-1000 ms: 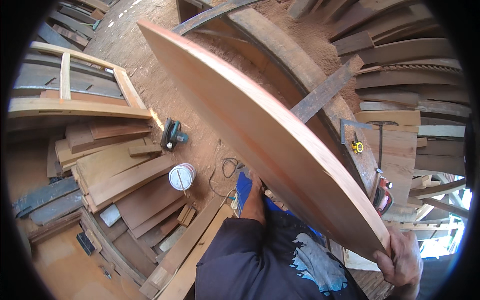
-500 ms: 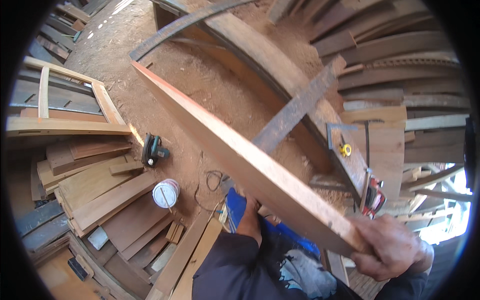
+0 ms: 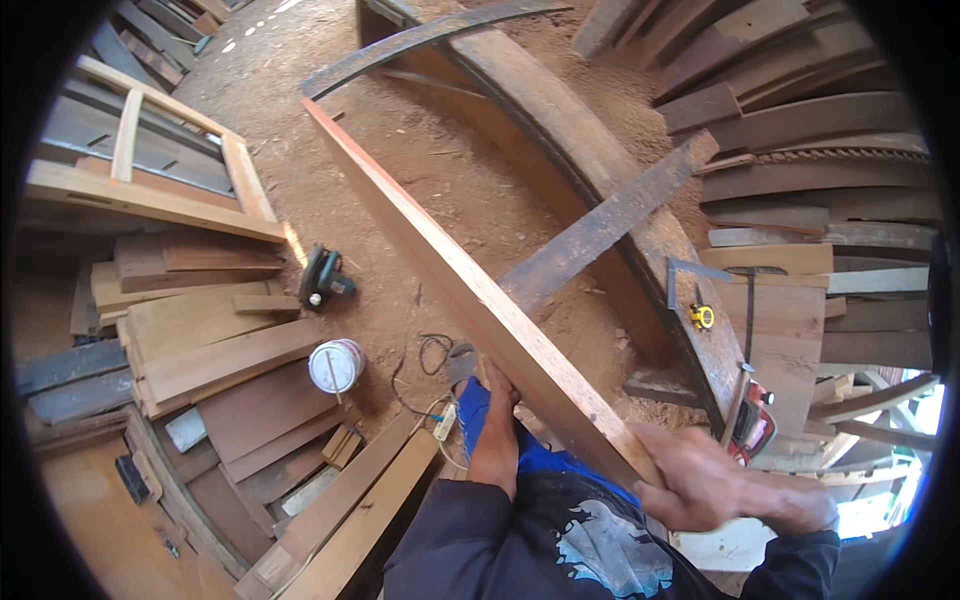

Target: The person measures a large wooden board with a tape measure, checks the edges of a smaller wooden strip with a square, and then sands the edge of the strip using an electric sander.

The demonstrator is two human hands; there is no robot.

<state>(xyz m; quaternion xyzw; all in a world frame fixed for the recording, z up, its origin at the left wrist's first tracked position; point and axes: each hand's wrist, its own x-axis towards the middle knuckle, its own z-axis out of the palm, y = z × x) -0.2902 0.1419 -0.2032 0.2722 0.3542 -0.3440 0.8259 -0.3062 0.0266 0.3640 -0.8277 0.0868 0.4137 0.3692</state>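
Note:
A long, thick wooden plank point(image 3: 470, 290) runs slantwise across the middle, with a reddish mark along the edge near its far end. My right hand point(image 3: 690, 475) is wrapped round its near end, thumb and fingers closed on the wood. Against the plank's left side, farther along, is my left hand point(image 3: 498, 382); it appears to grip the plank from below, with its fingers partly hidden. The far end comes close to a dark curved strip of wood point(image 3: 420, 45). Beneath the plank's middle, a dark flat crosspiece point(image 3: 610, 220) reaches to the bench.
A long, low wooden bench point(image 3: 560, 110) carries a metal square point(image 3: 672, 285) and a yellow tape measure point(image 3: 703, 317). A red power tool point(image 3: 752, 425) is at its near end. Left stand a circular saw point(image 3: 325, 277), white bucket point(image 3: 336, 366) and stacked boards point(image 3: 230, 370). Timber point(image 3: 800, 180) lines the right.
My right hand has drawn leftward with the plank's near end, and the plank lies at a steeper slant. More of my left forearm shows. The whole view has shifted a little.

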